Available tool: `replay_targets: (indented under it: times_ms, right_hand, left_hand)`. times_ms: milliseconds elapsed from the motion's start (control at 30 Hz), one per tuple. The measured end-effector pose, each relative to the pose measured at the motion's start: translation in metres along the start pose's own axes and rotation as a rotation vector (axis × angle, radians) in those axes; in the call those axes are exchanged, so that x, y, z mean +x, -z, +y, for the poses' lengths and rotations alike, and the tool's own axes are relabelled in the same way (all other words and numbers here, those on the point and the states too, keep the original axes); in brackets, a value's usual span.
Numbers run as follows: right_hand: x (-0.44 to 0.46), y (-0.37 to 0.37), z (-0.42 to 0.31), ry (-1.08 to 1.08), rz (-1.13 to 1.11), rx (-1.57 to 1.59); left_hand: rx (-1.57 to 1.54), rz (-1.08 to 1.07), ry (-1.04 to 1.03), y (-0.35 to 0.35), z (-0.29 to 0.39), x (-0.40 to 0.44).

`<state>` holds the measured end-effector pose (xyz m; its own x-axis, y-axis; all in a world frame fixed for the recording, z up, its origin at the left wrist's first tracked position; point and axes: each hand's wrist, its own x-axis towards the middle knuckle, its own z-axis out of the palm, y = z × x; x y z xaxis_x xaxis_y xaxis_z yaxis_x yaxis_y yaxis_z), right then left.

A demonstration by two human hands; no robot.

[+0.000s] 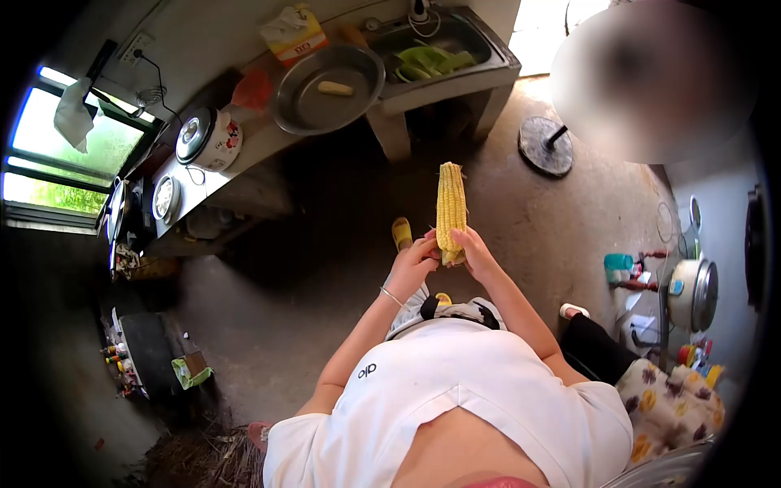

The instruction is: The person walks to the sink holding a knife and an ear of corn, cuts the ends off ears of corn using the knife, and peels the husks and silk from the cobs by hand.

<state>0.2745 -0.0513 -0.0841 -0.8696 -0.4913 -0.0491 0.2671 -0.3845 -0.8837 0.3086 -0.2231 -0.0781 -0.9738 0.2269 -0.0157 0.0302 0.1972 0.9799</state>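
Note:
A yellow ear of corn [451, 199] stands nearly upright in front of my body, its husk off along the visible kernels. Around its lower end my right hand [478, 249] is closed, thumb against the kernels. My left hand [413, 259] is at the base of the same ear, fingers bent and pressed together there. What the left fingertips pinch at the stem is partly hidden. Another pale ear of corn [335, 88] lies in a wide metal basin [293, 114] on the counter ahead.
Green husks [431, 61] lie in the sink [488, 50]. A rice cooker [210, 140] and a white bowl [166, 199] are on the left counter. On the floor stands a round base with a post [547, 146]. Another person's patterned clothing [671, 407] shows at right.

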Motion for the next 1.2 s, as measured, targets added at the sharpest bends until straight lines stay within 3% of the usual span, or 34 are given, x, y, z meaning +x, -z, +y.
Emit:
replay_targets:
  times_ms: [67,200,300,367,433,500,567,633,667,733,833,867,900,933,1033,1067,1100,1167,1200]
  right_hand:
    - [0.052,0.003,-0.011,0.033,0.033,-0.010]
    - [0.145,-0.002,-0.061,0.110,0.094,-0.057]
    - [0.214,-0.006,-0.111,0.118,0.153,-0.076]
    - [0.248,-0.005,-0.135,0.189,0.184,-0.105]
    - [0.279,0.008,-0.155,0.131,0.205,-0.071]
    - [0.306,0.017,-0.178,0.038,0.203,-0.199]
    - [0.338,0.024,-0.192,0.147,0.218,-0.423]
    - [0.356,0.029,-0.223,-0.031,0.192,-0.744]
    - [0.371,0.051,-0.242,-0.046,0.183,-0.764]
    - [0.406,0.081,-0.274,0.147,0.061,-1.206]
    - [0.457,0.136,-0.319,0.170,-0.068,-0.982]
    - [0.470,0.152,-0.341,0.034,0.025,-0.944]
    - [0.482,0.173,-0.360,0.067,0.132,-0.868]
    - [0.506,0.210,-0.357,0.293,0.206,-0.888]
    - [0.560,0.258,-0.393,0.459,0.461,-0.717]
    - [0.583,0.283,-0.391,0.536,0.460,-0.814]
    - [0.601,0.301,-0.387,0.460,0.387,-0.857]
    - [0.663,0.383,-0.325,0.658,0.207,-1.205]
    - [0.669,0.406,-0.298,0.652,0.195,-1.200]
  left_hand:
    - [-0.480,-0.037,0.270,0.029,0.014,0.047]
    - [-0.643,-0.128,0.356,0.101,0.039,0.143]
    - [-0.532,-0.150,0.343,0.149,0.079,0.209]
    - [-0.401,-0.114,0.206,0.181,0.062,0.259]
    - [-0.432,0.029,0.188,0.193,0.082,0.304]
    - [-0.445,0.023,0.141,0.192,0.110,0.337]
    - [-0.459,0.019,0.048,0.191,0.122,0.395]
    - [-0.241,-0.013,-0.211,0.176,0.114,0.438]
    - [-0.383,0.070,-0.109,0.164,0.121,0.466]
    - [-0.426,0.138,-0.130,0.169,0.125,0.504]
    - [-0.548,0.236,-0.152,0.187,0.135,0.555]
    - [-0.643,0.292,-0.135,0.189,0.151,0.562]
    - [-0.736,0.351,-0.114,0.192,0.163,0.564]
    - [-0.717,0.355,-0.117,0.198,0.169,0.573]
    - [-0.582,0.389,-0.070,0.205,0.184,0.591]
    - [-0.558,0.410,-0.069,0.207,0.186,0.596]
    - [-0.556,0.440,-0.055,0.207,0.185,0.598]
    - [-0.604,0.414,0.007,0.209,0.184,0.601]
    - [-0.598,0.426,0.025,0.208,0.188,0.602]
